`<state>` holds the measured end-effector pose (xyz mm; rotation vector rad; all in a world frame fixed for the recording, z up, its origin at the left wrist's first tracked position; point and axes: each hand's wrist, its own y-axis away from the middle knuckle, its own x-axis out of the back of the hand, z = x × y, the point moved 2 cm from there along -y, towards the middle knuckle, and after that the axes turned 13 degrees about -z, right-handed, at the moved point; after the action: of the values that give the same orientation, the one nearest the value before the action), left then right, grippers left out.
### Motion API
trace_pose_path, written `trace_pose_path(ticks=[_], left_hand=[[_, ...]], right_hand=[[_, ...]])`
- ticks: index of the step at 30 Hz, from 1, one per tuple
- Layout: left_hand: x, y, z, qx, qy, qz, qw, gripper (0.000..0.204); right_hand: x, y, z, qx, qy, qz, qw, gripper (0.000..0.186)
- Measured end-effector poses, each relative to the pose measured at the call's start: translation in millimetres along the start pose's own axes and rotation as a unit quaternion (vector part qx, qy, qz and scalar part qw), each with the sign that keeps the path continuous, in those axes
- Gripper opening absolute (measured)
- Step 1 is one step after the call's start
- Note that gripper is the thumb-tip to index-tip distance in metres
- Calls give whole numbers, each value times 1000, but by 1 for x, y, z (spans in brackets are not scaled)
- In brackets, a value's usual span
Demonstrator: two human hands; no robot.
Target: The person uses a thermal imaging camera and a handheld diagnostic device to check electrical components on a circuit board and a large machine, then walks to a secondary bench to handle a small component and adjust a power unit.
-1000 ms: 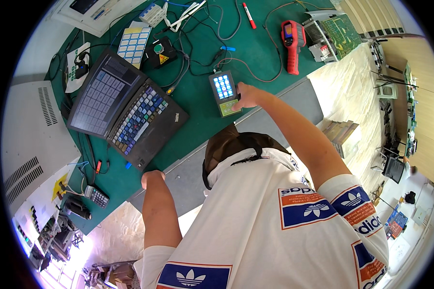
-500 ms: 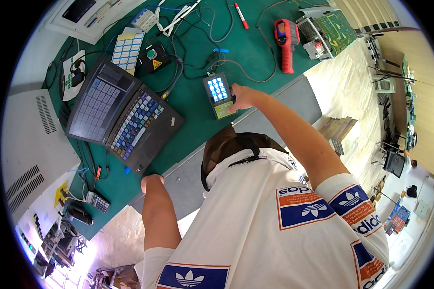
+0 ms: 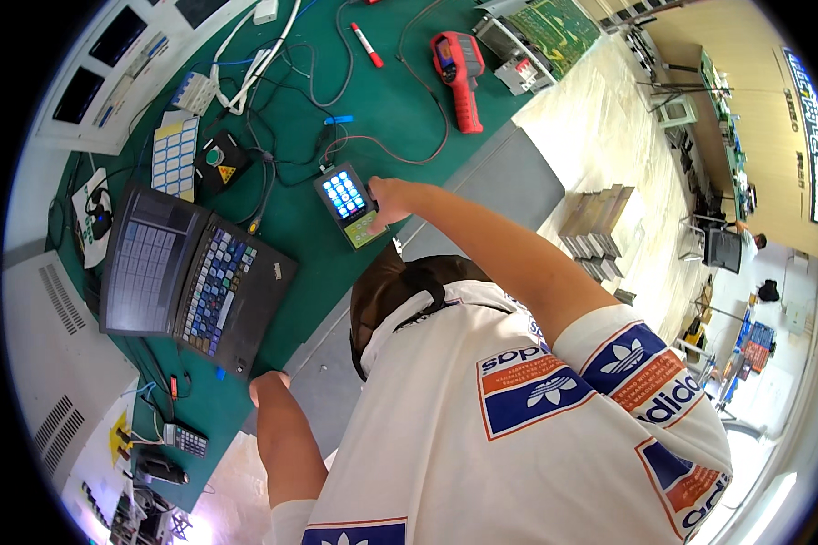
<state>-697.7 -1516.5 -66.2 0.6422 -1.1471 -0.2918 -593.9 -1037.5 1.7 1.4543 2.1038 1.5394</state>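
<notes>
My right hand (image 3: 384, 198) is closed around a grey handheld device (image 3: 344, 193) lying on the green bench, with my thumb at its yellow-green keypad below a lit screen of icons. A cable runs from the device's top end. My left hand (image 3: 268, 386) rests at the bench's front edge, just below the open dark laptop (image 3: 232, 304); its fingers are too small and hidden to make out. Between laptop and device lie cables and a black box with a green button (image 3: 218, 159).
A red handheld instrument (image 3: 459, 82), red marker (image 3: 367, 45), circuit board unit (image 3: 541, 41) and blue-gridded sheet (image 3: 173, 156) lie farther back. A calculator (image 3: 185, 440) sits at left. Stacked boards (image 3: 600, 227) stand right of the bench; beyond, a person (image 3: 750, 241) is by a chair.
The view has turned, so the bench and its items sit farther left in the picture, the laptop also lower. My right hand remains on the device, my left hand at the edge.
</notes>
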Motion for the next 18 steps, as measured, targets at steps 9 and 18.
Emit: trace_pose_path(ticks=[9,18], left_hand=[[-8,-20,-1,-19,55,20,998,48],[13,39,6,50,-126,-18,991,34]], right_hand=[[6,9,-6,-22,-8,-7,1000,91],[-4,-1,0,-17,-2,20,1000,92]])
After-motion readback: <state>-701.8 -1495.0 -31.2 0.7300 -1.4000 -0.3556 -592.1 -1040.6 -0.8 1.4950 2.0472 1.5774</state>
